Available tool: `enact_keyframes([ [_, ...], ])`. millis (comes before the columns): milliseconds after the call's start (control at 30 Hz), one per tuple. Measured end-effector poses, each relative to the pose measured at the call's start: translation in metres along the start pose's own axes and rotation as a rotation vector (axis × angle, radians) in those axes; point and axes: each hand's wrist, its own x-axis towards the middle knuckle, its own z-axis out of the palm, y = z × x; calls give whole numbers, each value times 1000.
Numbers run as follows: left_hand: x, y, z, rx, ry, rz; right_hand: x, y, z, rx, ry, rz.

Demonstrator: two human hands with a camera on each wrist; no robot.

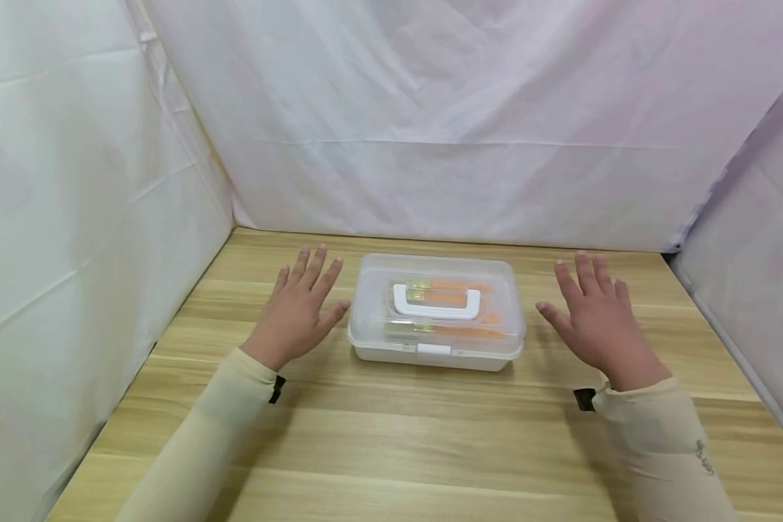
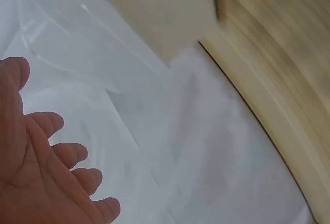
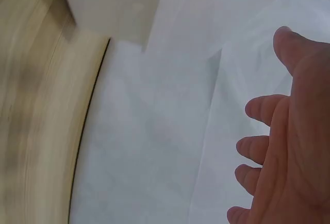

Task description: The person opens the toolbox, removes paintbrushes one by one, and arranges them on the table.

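A clear-lidded plastic storage box (image 1: 375, 308) sits on the wooden table between my hands, its lid down. On top lies a folded white carrying handle (image 1: 436, 312), and a white latch (image 1: 433, 349) is at the front. Through the lid show several paintbrushes (image 1: 466, 331) with orange handles. My left hand (image 1: 295, 310) is held left of the box, fingers spread and straight, thumb close to the box's side. To the right of the box, my right hand (image 1: 602, 320) is apart from it, fingers likewise spread. Both palms appear bare in the wrist views.
The wood-grain table (image 1: 391, 442) runs back to a white cloth (image 1: 431, 181) hanging behind it. More white cloth hangs along the left side (image 1: 85, 217) and the right side (image 1: 750, 217). Black straps (image 1: 584, 399) show at the sleeve cuffs.
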Motion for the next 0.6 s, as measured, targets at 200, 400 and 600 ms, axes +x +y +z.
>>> enact_keyframes([
  [200,-2,36,-5,11,31,121,-4,-29,-3,-41,21,-93],
  [400,-3,68,2,102,98,263,-2,-53,1,-88,82,-188],
  [600,-1,85,15,209,159,368,0,-69,13,-124,150,-317],
])
